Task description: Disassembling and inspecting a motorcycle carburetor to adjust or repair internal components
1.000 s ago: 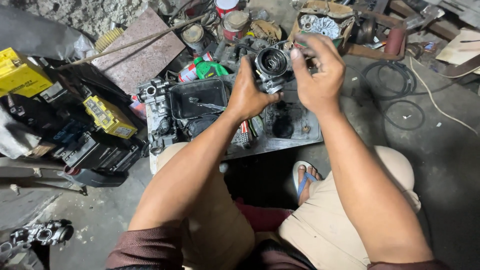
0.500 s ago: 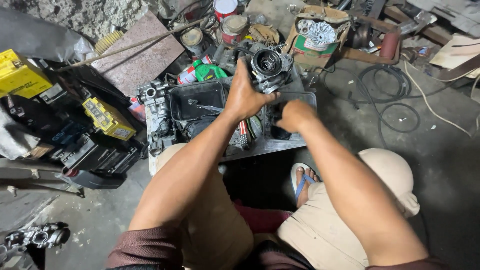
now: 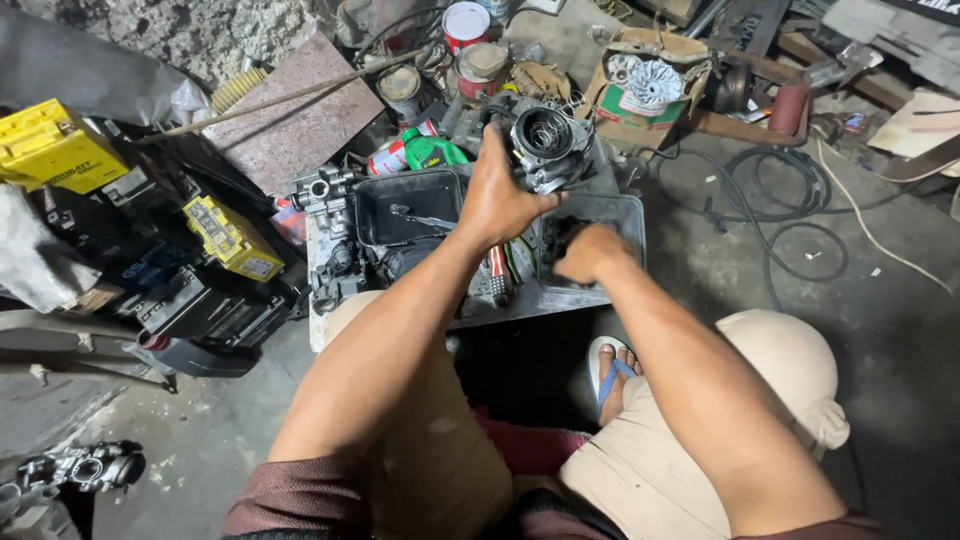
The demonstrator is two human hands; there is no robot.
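Floor (image 3: 880, 330): grey concrete, stained, spreading right of and below both hands.
Slab (image 3: 295, 125): reddish stone, lying flat, well up and left of the left fingers.
Trays: a grey metal tray (image 3: 625, 215) right under the right fingers; a black tray (image 3: 375, 205) just left of the left hand, with a small tool lying in it.
Carton (image 3: 600, 100): open cardboard box with a finned metal disc inside, up and right of the left fingertips, near but apart.
Cable (image 3: 790, 190): black loops on the floor, well right of the right fingers.
Boxes: a yellow box (image 3: 50, 150) and a smaller yellow one (image 3: 230, 235), both far left of the left hand.
Engine part (image 3: 545, 145): grey metal housing with a round opening and a coil spring showing inside; held up above the trays, at the left fingertips.
Left hand (image 3: 500, 195): fingers curled round the engine part's left side, thumb stretched along its lower edge; a firm grip.
Right hand (image 3: 590, 250): closed loosely, knuckles up, down in the grey tray just below the engine part and clear of it; whether the fingers hold anything cannot be told.
Cans (image 3: 465, 25): a red-and-white can and rusty ones beside it, above the left fingers.
Bottle (image 3: 430, 150): green, lying just left of the left fingertips.
Sandal (image 3: 605, 365): blue-strapped, on a foot below the right hand.
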